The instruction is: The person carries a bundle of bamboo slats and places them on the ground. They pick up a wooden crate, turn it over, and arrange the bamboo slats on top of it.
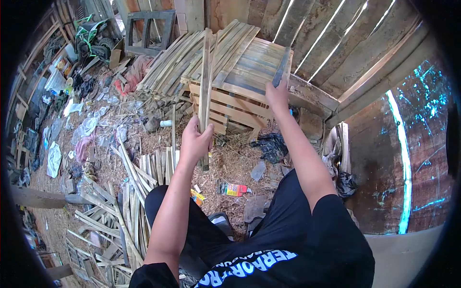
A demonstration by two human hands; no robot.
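My left hand [196, 139] is wrapped round a long wooden strip [205, 77], which stands nearly upright in front of me. In my right hand [277, 98] is a dark, flat blade-like tool [282, 67], its tip pointing up and away. The two hands are apart, and the blade does not touch the strip. Beyond them, a slatted wooden crate [230, 108] bears rows of similar strips [177, 62] laid side by side.
A pile of loose strips [122, 216] lies on the ground at the left. Black plastic [269, 146] and a red-yellow packet [234, 189] lie between crate and feet. Plank walls [326, 43] stand behind and right. A green bike [91, 36] is far left.
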